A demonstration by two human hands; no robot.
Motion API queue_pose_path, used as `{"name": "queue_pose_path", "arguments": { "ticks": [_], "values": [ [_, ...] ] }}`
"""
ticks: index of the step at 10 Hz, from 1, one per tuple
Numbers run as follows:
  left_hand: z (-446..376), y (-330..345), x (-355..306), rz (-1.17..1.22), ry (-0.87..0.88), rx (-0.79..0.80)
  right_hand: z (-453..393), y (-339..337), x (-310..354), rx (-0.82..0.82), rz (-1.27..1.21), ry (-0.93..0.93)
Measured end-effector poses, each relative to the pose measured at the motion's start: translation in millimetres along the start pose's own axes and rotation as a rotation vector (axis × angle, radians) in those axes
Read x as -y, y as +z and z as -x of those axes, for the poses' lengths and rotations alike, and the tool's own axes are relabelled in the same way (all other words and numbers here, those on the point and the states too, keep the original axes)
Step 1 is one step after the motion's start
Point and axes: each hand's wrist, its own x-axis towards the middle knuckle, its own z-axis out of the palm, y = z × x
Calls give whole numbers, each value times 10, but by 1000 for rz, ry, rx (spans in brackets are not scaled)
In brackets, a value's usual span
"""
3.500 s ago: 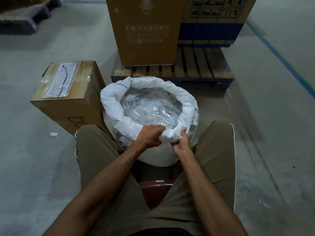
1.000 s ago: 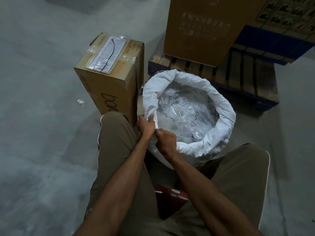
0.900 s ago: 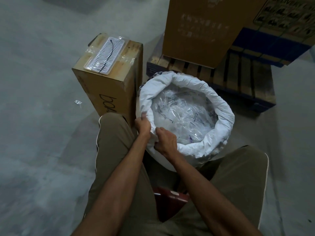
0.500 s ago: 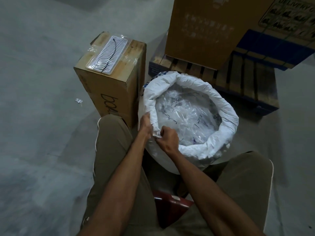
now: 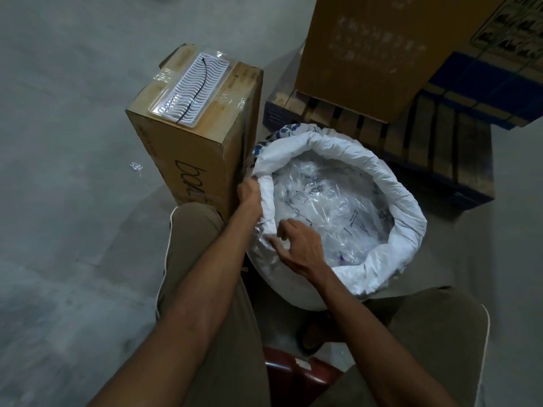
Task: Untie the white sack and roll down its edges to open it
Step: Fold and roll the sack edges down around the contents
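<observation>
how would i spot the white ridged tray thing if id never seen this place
Find the white sack between the seated person's knees, then the tall brown cardboard box standing just to its left. The ridged white tray lies flat on that box's top under clear film, with a thin black line running along it.
</observation>
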Motion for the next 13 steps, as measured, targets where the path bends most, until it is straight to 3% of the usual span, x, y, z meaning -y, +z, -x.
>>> {"name": "queue_pose_path", "arguments": {
  "ticks": [1, 2, 3, 4, 5, 6, 7, 8, 9, 10, 11, 12, 13],
  "values": [
    [-13, 1, 102, 287, -58, 57, -356, -85, -105, -112, 23, -54],
    [199, -57, 16, 266, -23, 152, -989, -130, -202, -86, 172, -81],
    [-33, -76, 94, 177, 71, 138, -1579, -173, -349, 185, 333, -119],
    [42, -115, -103, 162, 8, 164, -1961, -168, -525, 251, 466, -254],
    [247, -47, -300, -240, 195, 25, -2230, -124, -638, 279, 379, -255],
    [344, 35, -402, -714, 620, -208, -2531, -154, -625, 409, 261, -138],
    [197, 165, -552, -864, 588, -115, -2847, -263, -482, 637, 200, -114],
    [39, 256, -690, -722, 459, -45, -3071, -336, -497, 818, 114, 45],
    [-75, 279, -804, -519, 229, 25, -2990, -418, -678, 689, 127, -12],
    [-171, 237, -806, -158, 12, 141, -2697, -484, -908, 389, 318, -145],
    [-152, 276, -811, -163, -12, 176, -2484, -484, -1119, 250, 319, -109],
    [-170, 355, -802, -770, 183, 79, -2518, -404, -1104, 279, 217, 51],
    [-3, 421, -806, -1161, 596, -78, -2688, -375, -1061, 449, 105, 114]
  ]
}}
